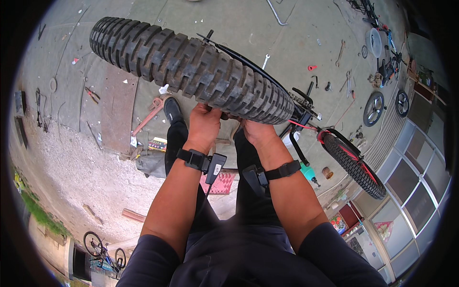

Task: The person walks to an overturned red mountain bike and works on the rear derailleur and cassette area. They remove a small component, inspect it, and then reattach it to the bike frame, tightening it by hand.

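Note:
A wide, knobby black bicycle tire (191,67) stretches across the view in front of me, on a bicycle whose dark frame shows behind it. My left hand (204,125) is at the tire's near side, its fingers curled in beside the wheel. What they grip is hidden by the tire. Close to its right, my right hand (258,133) reaches under the near side of the same tire, which covers its fingers. A black strap with a small box is on each of my wrists. The bicycle's other knobby wheel (354,165), with red parts, is to the right.
Pliers (92,95), a wrench (266,61), a red pipe wrench (149,115) and a green power tool (308,173) lie on the concrete. Loose wheels (374,109) are at the right, near a glazed wall. Another bicycle (103,251) stands at the lower left.

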{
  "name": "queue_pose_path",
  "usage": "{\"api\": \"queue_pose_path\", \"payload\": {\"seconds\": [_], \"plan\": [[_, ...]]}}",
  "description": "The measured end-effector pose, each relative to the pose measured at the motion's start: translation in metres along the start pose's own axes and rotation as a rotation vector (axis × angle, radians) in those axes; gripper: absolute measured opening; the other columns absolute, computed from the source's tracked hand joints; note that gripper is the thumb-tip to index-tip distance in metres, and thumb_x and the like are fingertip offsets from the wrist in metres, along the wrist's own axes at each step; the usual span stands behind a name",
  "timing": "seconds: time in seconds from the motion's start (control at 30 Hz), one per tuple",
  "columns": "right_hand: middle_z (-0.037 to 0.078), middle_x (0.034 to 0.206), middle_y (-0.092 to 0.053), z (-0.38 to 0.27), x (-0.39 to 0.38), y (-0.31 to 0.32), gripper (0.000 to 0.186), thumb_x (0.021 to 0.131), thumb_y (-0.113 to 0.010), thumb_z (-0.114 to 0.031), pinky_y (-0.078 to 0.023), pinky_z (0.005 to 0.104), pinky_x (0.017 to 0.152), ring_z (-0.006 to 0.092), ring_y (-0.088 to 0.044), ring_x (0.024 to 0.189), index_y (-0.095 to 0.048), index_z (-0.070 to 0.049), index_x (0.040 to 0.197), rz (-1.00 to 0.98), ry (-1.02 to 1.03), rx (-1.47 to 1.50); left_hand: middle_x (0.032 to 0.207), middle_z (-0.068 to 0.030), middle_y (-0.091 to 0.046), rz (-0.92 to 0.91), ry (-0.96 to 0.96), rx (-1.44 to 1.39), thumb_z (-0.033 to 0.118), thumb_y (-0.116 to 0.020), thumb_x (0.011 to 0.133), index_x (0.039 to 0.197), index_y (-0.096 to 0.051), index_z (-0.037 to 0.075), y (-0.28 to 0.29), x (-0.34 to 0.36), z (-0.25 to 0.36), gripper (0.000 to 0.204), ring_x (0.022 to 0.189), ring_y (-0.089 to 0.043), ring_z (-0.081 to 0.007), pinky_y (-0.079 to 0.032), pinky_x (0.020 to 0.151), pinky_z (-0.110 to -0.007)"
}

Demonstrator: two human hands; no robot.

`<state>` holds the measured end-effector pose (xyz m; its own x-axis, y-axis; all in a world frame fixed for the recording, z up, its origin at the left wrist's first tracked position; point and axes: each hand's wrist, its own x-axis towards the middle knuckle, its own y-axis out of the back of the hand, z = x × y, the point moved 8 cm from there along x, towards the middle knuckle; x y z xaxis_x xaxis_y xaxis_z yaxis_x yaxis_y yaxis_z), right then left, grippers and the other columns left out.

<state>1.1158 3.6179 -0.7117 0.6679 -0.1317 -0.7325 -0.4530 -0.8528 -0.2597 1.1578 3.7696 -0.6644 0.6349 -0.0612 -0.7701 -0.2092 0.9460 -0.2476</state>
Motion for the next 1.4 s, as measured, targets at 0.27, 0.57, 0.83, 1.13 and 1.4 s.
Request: {"api": "queue_pose_path", "payload": {"seconds": [0.27, 0.57, 0.83, 1.13, 1.4], "plan": [[0.005, 0.102, -0.071, 0.002, 0.004, -0.001, 0.012, 0.098, -0.066, -0.015, -0.05, 0.0351, 0.087, 0.0187, -0.064, 0.093, -0.069, -0.009, 0.108, -0.045, 0.07, -0.089, 0.089, -0.0073, -0.073, -0.019, 0.01, -0.025, 0.002, -0.057, 0.096, 0.106, -0.066, 0.0, -0.002, -0.001, -0.001, 0.014, 0.073, -0.065, -0.0128, -0.05, 0.067, -0.028], [0.007, 0.112, -0.068, 0.002, 0.002, 0.001, 0.021, 0.098, -0.064, -0.01, -0.05, 0.0362, 0.091, 0.0205, -0.063, 0.099, -0.063, -0.005, 0.119, -0.119, 0.015, -0.007, 0.086, -0.0049, -0.072, -0.068, -0.031, 0.107, 0.004, -0.057, 0.096, 0.103, -0.067, 0.001, 0.008, 0.013, -0.016, 0.013, 0.067, -0.059, -0.0092, -0.043, 0.057, -0.025], [0.008, 0.11, -0.069, -0.001, 0.007, 0.011, 0.019, 0.096, -0.064, -0.004, -0.05, 0.0355, 0.09, 0.0203, -0.063, 0.099, -0.065, -0.003, 0.115, 0.037, 0.26, -0.473, 0.079, -0.0052, -0.07, -0.008, 0.074, -0.112, 0.009, -0.057, 0.097, 0.1, -0.065, 0.005, -0.002, 0.0, -0.009, 0.01, 0.062, -0.056, -0.008, -0.038, 0.051, -0.023], [0.009, 0.103, -0.07, 0.005, 0.009, 0.012, 0.014, 0.096, -0.063, -0.004, -0.051, 0.0359, 0.086, 0.0204, -0.064, 0.092, -0.065, -0.002, 0.11, 0.028, 0.217, -0.506, 0.108, -0.0023, -0.071, -0.164, -0.004, 0.42, 0.008, -0.062, 0.083, 0.11, -0.069, 0.011, 0.022, 0.026, -0.055, 0.028, 0.087, -0.066, -0.02, -0.048, 0.075, -0.035], [0.008, 0.098, -0.07, 0.001, 0.008, 0.008, 0.01, 0.098, -0.061, -0.006, -0.05, 0.0349, 0.084, 0.0194, -0.064, 0.09, -0.066, -0.002, 0.106, 0.033, 0.258, -0.584, 0.099, 0.0038, -0.066, -0.084, 0.179, -0.044, 0.014, -0.054, 0.1, 0.116, -0.06, 0.016, -0.003, 0.003, -0.024, 0.018, 0.077, -0.057, -0.0117, -0.038, 0.054, -0.029]]}}
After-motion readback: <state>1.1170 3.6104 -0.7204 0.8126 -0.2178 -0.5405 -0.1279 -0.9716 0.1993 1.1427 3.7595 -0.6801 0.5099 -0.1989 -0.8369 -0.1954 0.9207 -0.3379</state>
